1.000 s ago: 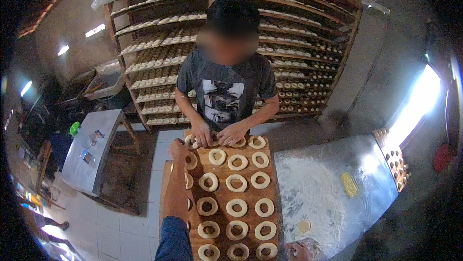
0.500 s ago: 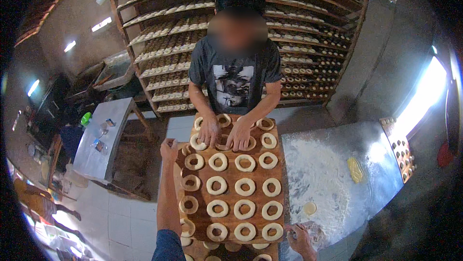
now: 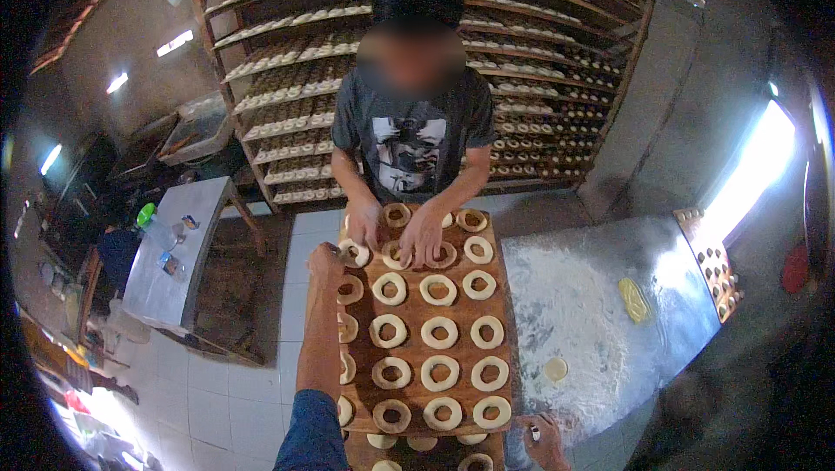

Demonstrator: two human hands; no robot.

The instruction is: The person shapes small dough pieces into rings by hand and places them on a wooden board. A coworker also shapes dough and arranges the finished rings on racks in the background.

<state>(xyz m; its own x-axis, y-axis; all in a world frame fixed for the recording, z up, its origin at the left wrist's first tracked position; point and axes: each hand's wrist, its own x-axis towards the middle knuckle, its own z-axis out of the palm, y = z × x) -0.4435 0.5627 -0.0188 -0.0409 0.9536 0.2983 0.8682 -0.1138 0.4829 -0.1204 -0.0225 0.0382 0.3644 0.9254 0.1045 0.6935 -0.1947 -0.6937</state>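
Compared with 0.5 s ago, the wooden board sits lower and nearer in the view, and the person's left arm reaches further along its left edge; the co-worker opposite has shifted both hands slightly on the far rows.

The rack of shelves fills the back wall, each shelf lined with rows of pale dough rings. To the right stands a metal tabletop, dusted with a wide patch of flour, with a yellow scrap and a small round dough disc lying on it. A tray with dark holes sits at its far right edge. On the left is a smaller grey table with a few small items.

The wooden board carries the dough rings in 4 columns, lying flat and close together without touching. The co-worker's hands press down on rings at the far end.

The person's left hand is closed on the board's left edge near its far corner, beside a ring. The right hand is at the board's near right corner, fingers curled; I cannot tell whether it grips the board.
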